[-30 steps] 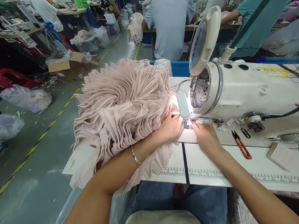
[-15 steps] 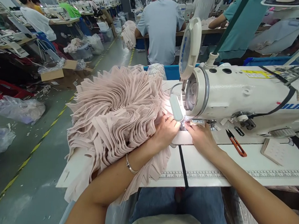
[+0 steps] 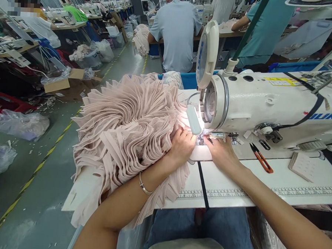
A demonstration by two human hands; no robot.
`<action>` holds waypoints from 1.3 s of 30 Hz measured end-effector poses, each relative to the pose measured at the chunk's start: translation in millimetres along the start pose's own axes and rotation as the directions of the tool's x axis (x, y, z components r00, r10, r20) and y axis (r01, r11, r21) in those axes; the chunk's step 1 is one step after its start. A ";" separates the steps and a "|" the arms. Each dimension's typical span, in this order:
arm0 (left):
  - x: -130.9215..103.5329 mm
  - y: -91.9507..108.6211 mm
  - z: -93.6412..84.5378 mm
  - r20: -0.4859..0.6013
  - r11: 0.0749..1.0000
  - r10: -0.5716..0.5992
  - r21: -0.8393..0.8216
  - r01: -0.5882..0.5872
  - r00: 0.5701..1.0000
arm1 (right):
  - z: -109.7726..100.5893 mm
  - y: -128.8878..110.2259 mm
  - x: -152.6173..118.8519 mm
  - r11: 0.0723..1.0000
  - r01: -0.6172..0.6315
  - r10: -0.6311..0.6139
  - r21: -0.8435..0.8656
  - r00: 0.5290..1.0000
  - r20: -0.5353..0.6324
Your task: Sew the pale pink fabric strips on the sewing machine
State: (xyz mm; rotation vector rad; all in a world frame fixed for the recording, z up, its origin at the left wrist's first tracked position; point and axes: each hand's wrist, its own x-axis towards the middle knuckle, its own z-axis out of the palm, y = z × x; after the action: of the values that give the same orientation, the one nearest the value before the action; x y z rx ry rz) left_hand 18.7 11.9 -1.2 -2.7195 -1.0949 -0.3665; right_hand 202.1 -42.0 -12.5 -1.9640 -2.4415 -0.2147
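A large bunched heap of pale pink fabric pieces (image 3: 121, 133) with layered edges lies left of a white sewing machine (image 3: 247, 101). My left hand (image 3: 182, 147) rests against the heap's right side, its fingers curled over pink fabric just left of the presser foot (image 3: 201, 139). On the other side of the foot is my right hand (image 3: 223, 151), thumb and fingers drawn together at the machine bed. A small dark tip shows by these fingers; what it belongs to is unclear. A pale lamp head (image 3: 194, 119) partly hides the needle area.
Orange-handled thread snips (image 3: 261, 158) and a small stack of fabric pieces (image 3: 303, 167) lie to the right. A printed ruler (image 3: 234, 194) runs along the table's front. Ahead sits a person in a light blue shirt (image 3: 176, 32). Plastic bags (image 3: 19, 125) lie on the left floor.
My left hand has drawn back slightly left from the presser foot. A dark tip now shows at my right fingers. The whole view has shifted a little; the heap looks much the same.
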 end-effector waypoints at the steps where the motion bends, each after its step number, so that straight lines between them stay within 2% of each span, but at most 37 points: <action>1: 0.1 0.3 -0.6 0.006 1.000 -0.004 -0.002 0.004 1.000 | -0.3 -0.3 0.0 1.000 -0.002 0.002 0.002 1.000 0.007; 6: 0.2 0.6 -0.7 0.011 1.000 -0.005 -0.002 0.005 1.000 | -0.6 -0.3 0.1 0.998 -0.045 0.043 0.046 0.998 0.040; 11: -0.5 -0.3 3.0 -0.036 1.000 0.000 -0.001 0.000 0.999 | 5.4 2.4 0.2 0.998 -0.030 0.030 0.059 1.000 -0.001; 18: 0.4 0.1 -0.2 0.008 1.000 -0.010 -0.013 0.010 1.000 | 9.5 3.1 1.7 0.999 -0.042 0.042 0.022 0.999 0.001; 22: -1.1 0.9 3.0 -0.010 1.000 -0.010 -0.030 0.010 1.000 | 9.5 4.4 2.5 0.999 -0.035 0.035 0.018 0.999 -0.013; 25: -2.5 3.1 8.5 -0.048 0.996 -0.068 -0.067 0.065 0.997 | 7.8 4.7 3.1 0.999 -0.045 0.044 0.022 0.999 0.026; 27: -0.6 3.6 10.1 -0.041 0.980 -0.171 -0.114 0.165 0.984 | 6.9 4.2 3.8 0.997 -0.065 0.064 0.028 0.997 0.044; 30: 10.5 -1.0 7.8 0.059 0.915 -0.341 -0.207 0.345 0.938 | 8.0 3.9 5.4 0.995 -0.087 0.085 0.053 0.996 0.040; 32: 23.1 -7.5 6.1 0.117 0.873 -0.395 -0.263 0.412 0.911 | 10.4 5.2 6.8 0.992 -0.087 0.084 0.094 0.996 0.036; 36: 50.1 -18.2 8.8 0.095 0.878 -0.393 -0.255 0.404 0.915 | 16.4 10.9 8.9 0.982 -0.059 0.050 0.180 0.997 0.054; 39: 56.2 -14.0 5.8 0.151 0.926 -0.313 -0.169 0.336 0.938 | 20.6 14.3 7.6 0.978 -0.032 0.028 0.204 0.999 0.021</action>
State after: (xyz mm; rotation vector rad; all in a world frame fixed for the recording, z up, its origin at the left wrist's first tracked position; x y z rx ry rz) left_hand 49.0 60.1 11.0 -2.7506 -1.6343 -0.3759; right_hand 216.1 -29.4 -30.7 -1.9212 -2.3345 0.0525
